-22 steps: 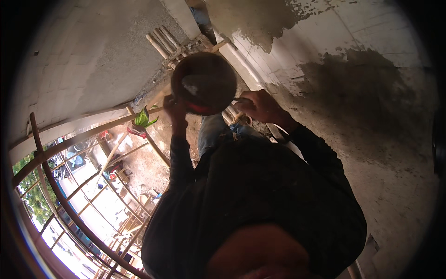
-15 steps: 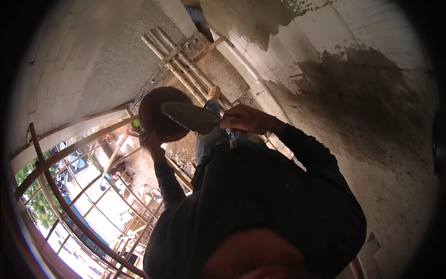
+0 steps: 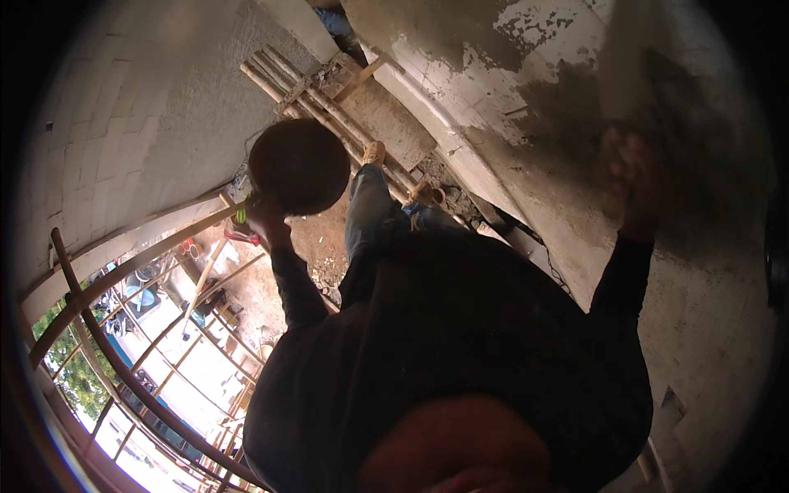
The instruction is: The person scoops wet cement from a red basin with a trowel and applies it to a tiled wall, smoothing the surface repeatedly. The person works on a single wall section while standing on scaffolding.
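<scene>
My left hand (image 3: 267, 220) grips the near rim of a dark, round mortar bucket (image 3: 300, 168), held out in front of my legs. What is inside the bucket is too dark to make out. Over at the right, my right hand (image 3: 631, 168) is up against the plastered wall (image 3: 526, 177), closed round a trowel (image 3: 629, 78). Motion smears both the hand and the blade, which blends into the dark wet mortar patch on that wall.
Bamboo poles (image 3: 288, 82) tied together form a walkway under my feet. A grey block wall (image 3: 123, 123) rises on the left. Curved scaffold poles (image 3: 123, 366) frame a bright drop to the ground below, with timber and tubs there.
My right hand has swung from beside the bucket out to the right-hand wall with the trowel. The bucket has shifted slightly up, still in my left hand.
</scene>
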### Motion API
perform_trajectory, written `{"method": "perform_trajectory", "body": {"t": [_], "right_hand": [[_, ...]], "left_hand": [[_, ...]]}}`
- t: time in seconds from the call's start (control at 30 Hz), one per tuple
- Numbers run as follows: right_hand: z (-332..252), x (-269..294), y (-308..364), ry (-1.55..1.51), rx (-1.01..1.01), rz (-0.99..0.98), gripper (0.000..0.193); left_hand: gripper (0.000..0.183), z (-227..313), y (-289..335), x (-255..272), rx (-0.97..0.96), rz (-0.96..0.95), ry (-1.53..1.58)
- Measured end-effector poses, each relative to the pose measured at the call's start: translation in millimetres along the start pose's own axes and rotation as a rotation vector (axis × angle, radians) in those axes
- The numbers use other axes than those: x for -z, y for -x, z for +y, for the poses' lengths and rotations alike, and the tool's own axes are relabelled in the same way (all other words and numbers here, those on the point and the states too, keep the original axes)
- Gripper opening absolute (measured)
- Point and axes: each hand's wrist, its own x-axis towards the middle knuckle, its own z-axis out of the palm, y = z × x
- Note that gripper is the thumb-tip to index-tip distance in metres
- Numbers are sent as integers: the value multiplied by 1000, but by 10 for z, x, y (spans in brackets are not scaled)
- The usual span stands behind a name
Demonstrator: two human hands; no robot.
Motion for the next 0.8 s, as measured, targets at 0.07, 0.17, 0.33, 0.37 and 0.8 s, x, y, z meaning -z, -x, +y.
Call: {"method": "perform_trajectory", "body": {"t": [0.07,0.17,0.33,0.37,0.8], "right_hand": [[120,-365,29,284,-152,151,34],[513,-640,-220,535,-135,-75,33],[601,-884,-415,546,-84,-227,26],[560,-893,-410,534,-90,-208,27],[1148,-1207,-592,1199,471,-99,28]], "left_hand": [[35,149,-31,-415,-136,-52,-312],[26,965,315,-816,-343,-61,-428],[24,1637,511,-1293,-632,-172,-242],[25,1715,479,-1337,-661,-231,-176],[19,1873,619,-1282,-450,-550,58]]}}
